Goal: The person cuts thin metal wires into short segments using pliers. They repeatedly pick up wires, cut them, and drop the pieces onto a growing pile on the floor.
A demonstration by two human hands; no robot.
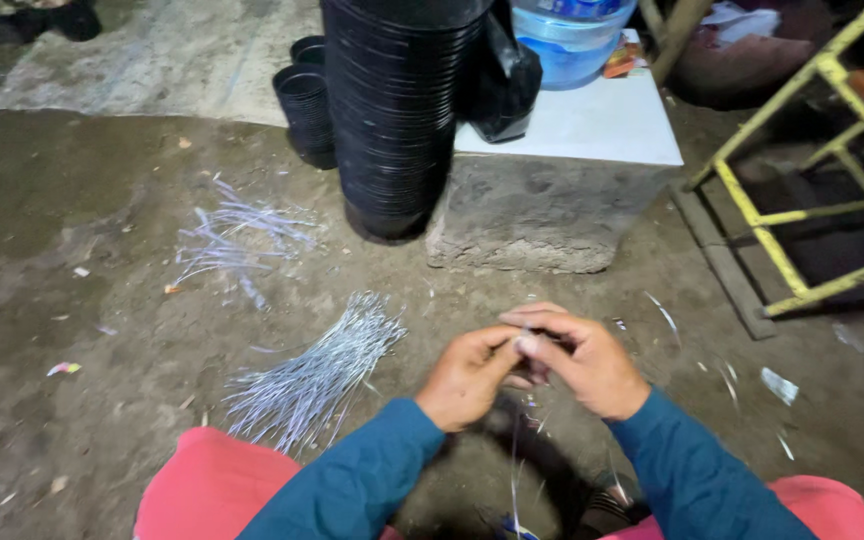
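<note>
1. The left hand (467,375) and the right hand (582,362) are meeting low in the middle of the view, fingertips pressing together and pinching a thin silvery wire strip (515,470) that is hanging down between the knees; its upper end is hiding inside the fingers.
2. A loose bundle of wire strips (317,375) is lying on the dirt floor (72,250) just left of the left hand, fanning toward the pink-clad knee (212,485). A second, scattered bundle (232,235) is lying farther out to the left, well apart from the first.
3. Open floor is stretching to the left and ahead of the hands; to the right it is running into a yellow metal frame (802,230), whose far side is being cut off by the picture edge.
4. Ahead, a concrete block topped with a white slab (592,125) is serving as a low counter. A tall stack of black plastic pots (397,110) is standing on the floor against its left edge, top cut off, with a shorter stack (307,105) behind it.
5. On the counter a clear blue water bottle (572,35) is standing, cut off above, beside a black plastic bag (502,85) and a small orange packet (620,58) too small to make out.
6. Something dark between the knees is staying blurred.
</note>
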